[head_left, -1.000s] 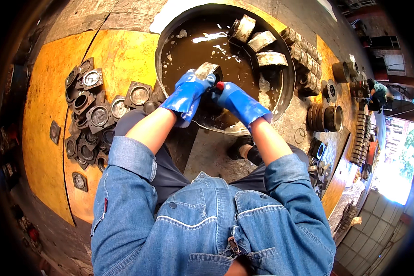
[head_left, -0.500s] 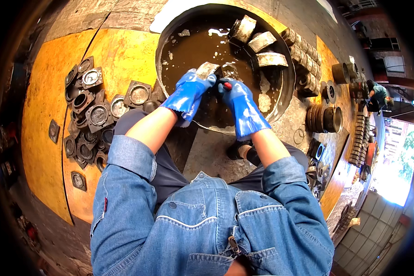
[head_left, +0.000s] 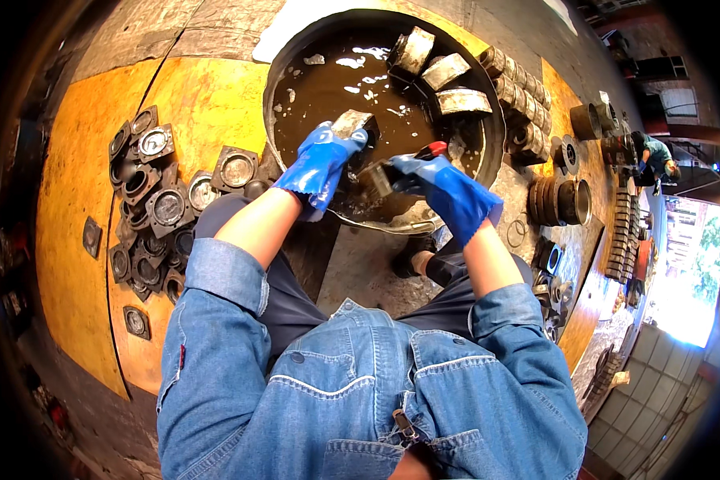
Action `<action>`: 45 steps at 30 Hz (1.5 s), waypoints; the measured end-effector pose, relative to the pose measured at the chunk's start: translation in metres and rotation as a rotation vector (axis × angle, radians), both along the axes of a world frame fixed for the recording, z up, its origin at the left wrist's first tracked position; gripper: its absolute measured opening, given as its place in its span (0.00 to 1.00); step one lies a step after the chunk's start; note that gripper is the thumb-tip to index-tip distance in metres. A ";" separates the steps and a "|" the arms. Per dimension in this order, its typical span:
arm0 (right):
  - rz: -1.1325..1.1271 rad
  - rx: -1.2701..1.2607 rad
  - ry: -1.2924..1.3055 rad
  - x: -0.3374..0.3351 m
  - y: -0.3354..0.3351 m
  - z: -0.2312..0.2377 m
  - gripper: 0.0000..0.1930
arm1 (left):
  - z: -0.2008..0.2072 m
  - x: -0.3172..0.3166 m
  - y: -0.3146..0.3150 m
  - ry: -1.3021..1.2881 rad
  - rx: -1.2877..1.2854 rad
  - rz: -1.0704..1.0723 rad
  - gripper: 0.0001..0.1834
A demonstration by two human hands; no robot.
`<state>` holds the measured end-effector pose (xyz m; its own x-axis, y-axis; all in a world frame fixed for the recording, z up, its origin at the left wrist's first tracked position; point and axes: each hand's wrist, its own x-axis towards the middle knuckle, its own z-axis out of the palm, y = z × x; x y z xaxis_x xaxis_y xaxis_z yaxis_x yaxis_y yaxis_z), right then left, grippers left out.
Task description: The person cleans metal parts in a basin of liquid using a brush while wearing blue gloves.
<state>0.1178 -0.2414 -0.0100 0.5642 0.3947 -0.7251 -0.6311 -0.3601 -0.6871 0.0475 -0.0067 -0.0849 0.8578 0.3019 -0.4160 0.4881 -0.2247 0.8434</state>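
Note:
My left hand [head_left: 322, 160], in a blue rubber glove, grips a grey metal block [head_left: 352, 122] over the brown liquid in a round black tub [head_left: 498, 132]. The gloved right hand [head_left: 444, 182] is closed around a brush [head_left: 381, 179] with a red handle end. Its bristle end points left and down over the near side of the liquid, apart from the block. Along the tub's far right side, partly out of the liquid, rest several similar metal parts [head_left: 462, 101].
At left, square-flanged metal parts [head_left: 168, 206] lie heaped on yellow boards [head_left: 72, 240]. Blackened metal parts [head_left: 526, 104] stand in rows right of the tub, beside ribbed metal cylinders [head_left: 564, 202]. Another person [head_left: 656, 158] bends over at the far right.
My right hand has moved right and slightly down, away from the block, and the brush now shows in full. The left hand still holds the block, a little further left.

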 end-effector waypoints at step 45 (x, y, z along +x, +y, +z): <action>-0.274 -0.641 -0.257 0.020 -0.001 -0.131 0.28 | 0.058 -0.001 0.006 -0.191 0.228 -0.118 0.34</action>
<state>0.1379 -0.2427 -0.1406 0.7645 -0.2408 -0.5980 -0.6038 -0.5924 -0.5334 0.0464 -0.0007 -0.0268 0.9487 0.2623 -0.1766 0.2846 -0.4645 0.8386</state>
